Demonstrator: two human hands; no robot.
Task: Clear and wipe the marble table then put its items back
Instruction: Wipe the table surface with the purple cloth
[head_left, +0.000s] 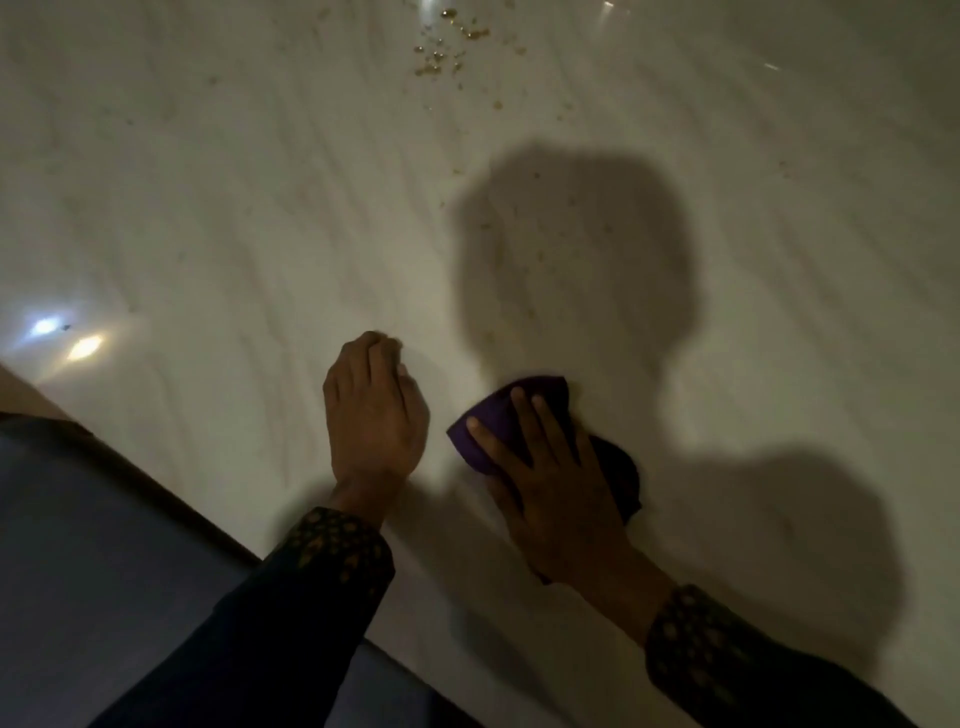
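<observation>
So at this point your right hand (550, 467) was pressed flat on the purple cloth (524, 415), fingers straight and spread, pinning it to the marble table (208, 208) close to the near edge. Your left hand (374, 410) sat just beside it, fingers curled under with nothing visible in them, though the tips were blurry so I can't swear to that.

The thing that mattered was the crumbs (447, 47). The main cluster lay well ahead of the cloth, up at the far end and a touch to the left, with a thin trail of specks running back toward your right hand. The cloth hand was the nearer one, so I'd guess a forward sweep was the call.

Room-wise you had open marble ahead and to both sides. The only edge close by ran diagonally behind your left wrist.
</observation>
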